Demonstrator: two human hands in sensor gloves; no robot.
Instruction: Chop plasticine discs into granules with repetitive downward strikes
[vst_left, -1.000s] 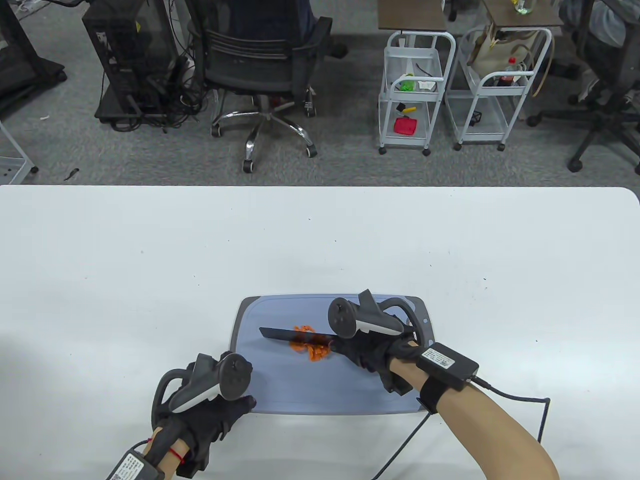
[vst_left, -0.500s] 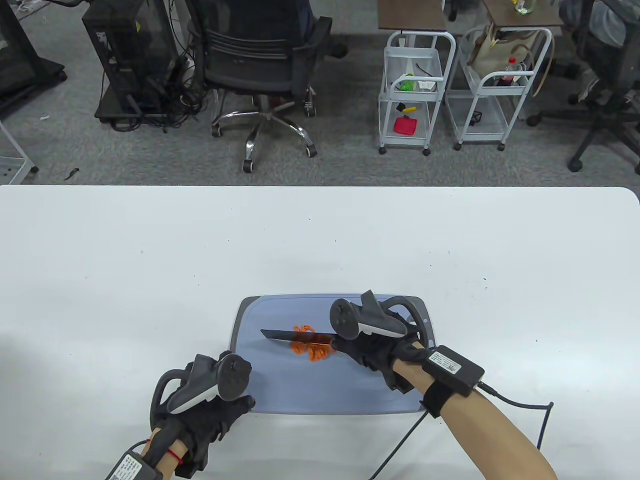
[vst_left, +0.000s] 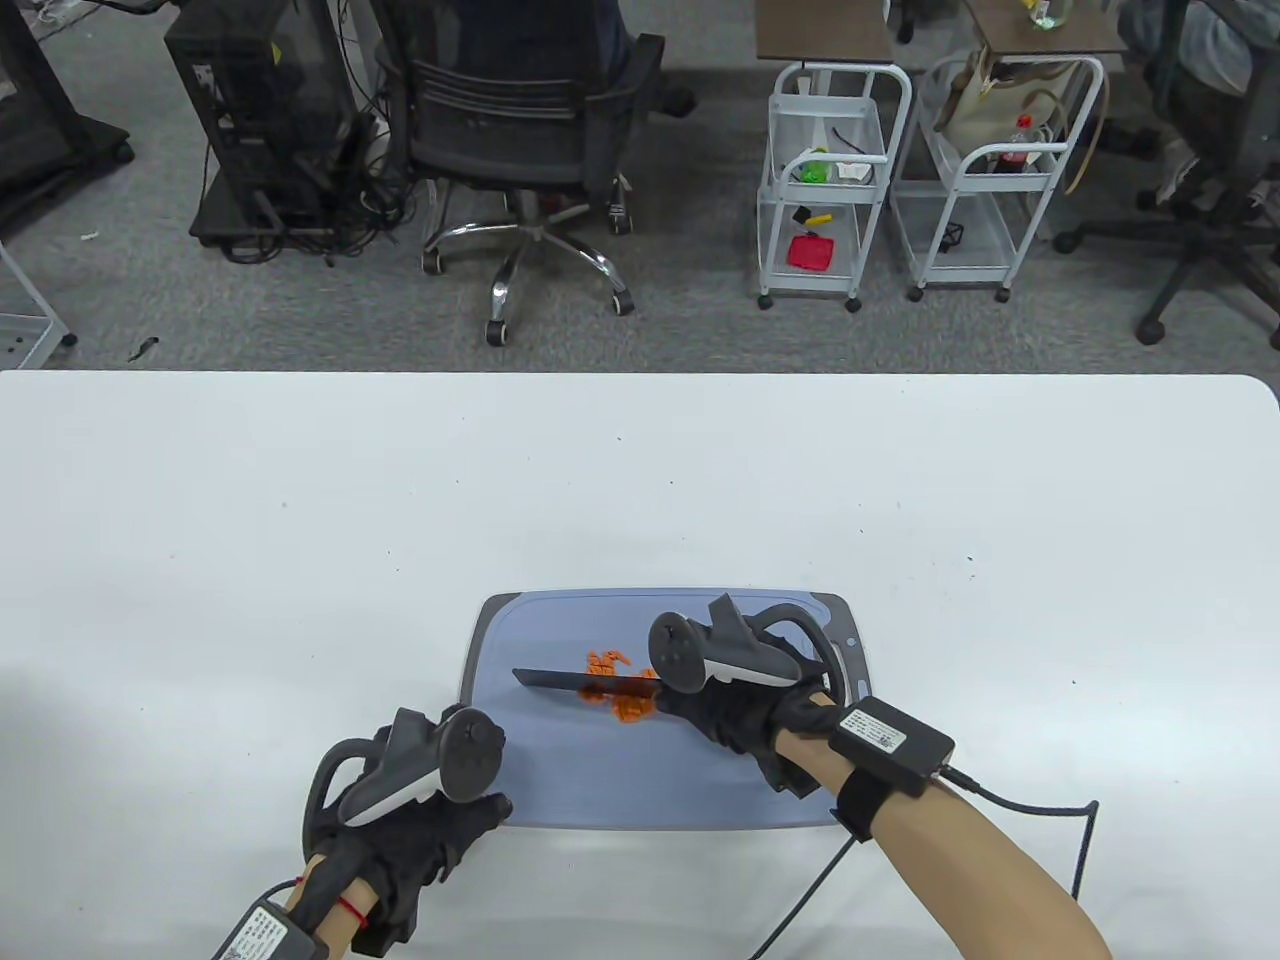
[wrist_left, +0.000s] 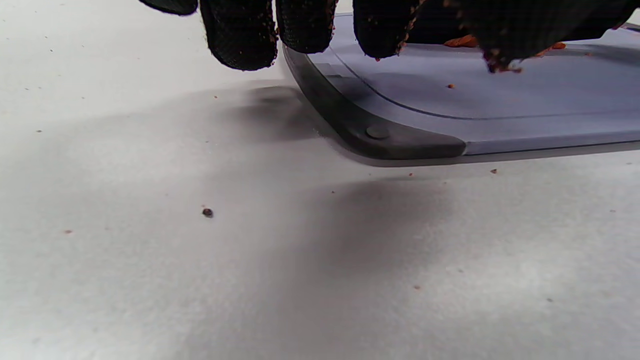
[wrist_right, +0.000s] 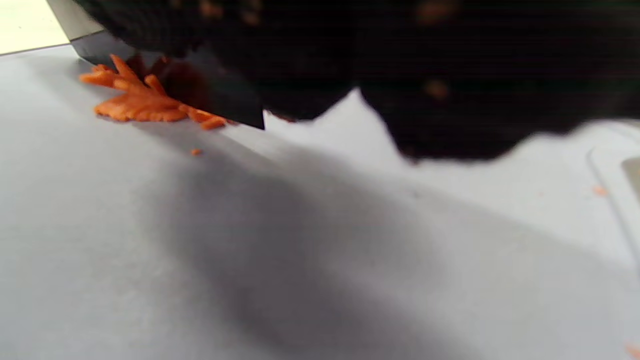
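At the near left corner of a blue-grey cutting board (vst_left: 560, 780) with a dark rim, the gloved left hand (vst_left: 420, 840) rests on the white table (vst_left: 300, 520), its thumb lying against the board's near edge; in the left wrist view the fingertips (wrist_left: 240, 40) hang side by side just above the table and the board's rim (wrist_left: 395, 142), holding nothing, with orange crumbs clinging to the glove. Specks of orange are scattered on the table beside that corner. Toward the middle of the board, a dark knife blade (vst_left: 585, 682) points left and lies across a small heap of orange plasticine pieces (vst_left: 620, 690), some on the far side of the blade, more on the near side; in the right wrist view the blade's heel (wrist_right: 230, 107) sits right against the cut strips (wrist_right: 140, 102). To the right, the gloved right hand (vst_left: 745, 715) is wrapped around the knife's handle, the handle itself hidden inside the fist. A black box (vst_left: 890, 742) is strapped to the right wrist, and a cable runs from it toward the table's near edge.
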